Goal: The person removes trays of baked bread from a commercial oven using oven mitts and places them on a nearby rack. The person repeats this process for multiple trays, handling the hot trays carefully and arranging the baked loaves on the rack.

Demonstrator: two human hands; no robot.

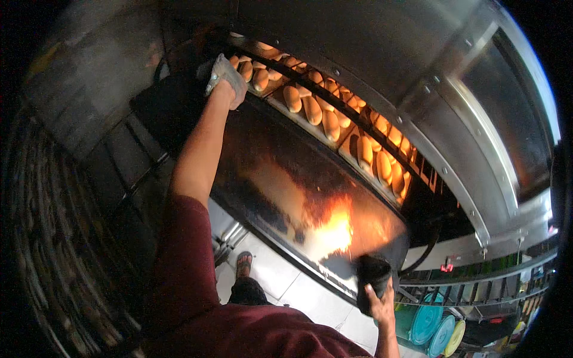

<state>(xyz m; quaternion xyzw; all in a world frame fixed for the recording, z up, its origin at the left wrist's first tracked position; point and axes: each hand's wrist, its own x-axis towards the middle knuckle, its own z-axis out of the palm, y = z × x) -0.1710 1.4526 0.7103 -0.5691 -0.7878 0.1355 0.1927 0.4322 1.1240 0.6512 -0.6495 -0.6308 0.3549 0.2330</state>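
Note:
My left hand (228, 85), covered by a grey cloth or glove, reaches to the left end of the oven opening. It is at the near edge of a baking tray, and its fingers are hidden. Several golden elongated bread rolls (312, 109) lie in rows on the baking trays (304, 118) inside the oven. At the lower right, my right hand (380, 300) grips a dark object (374, 275), whose kind is unclear. That object is against or just above the right end of the lowered oven door (277, 165), which reflects a bright orange glow.
The steel oven front (394, 58) rises above the opening. A dark bar (309, 85) crosses in front of the rolls. Lidded teal buckets (427, 318) and a yellow lid (455, 338) stand lower right beside a metal rack (474, 293). White floor tiles (304, 295) lie below the door.

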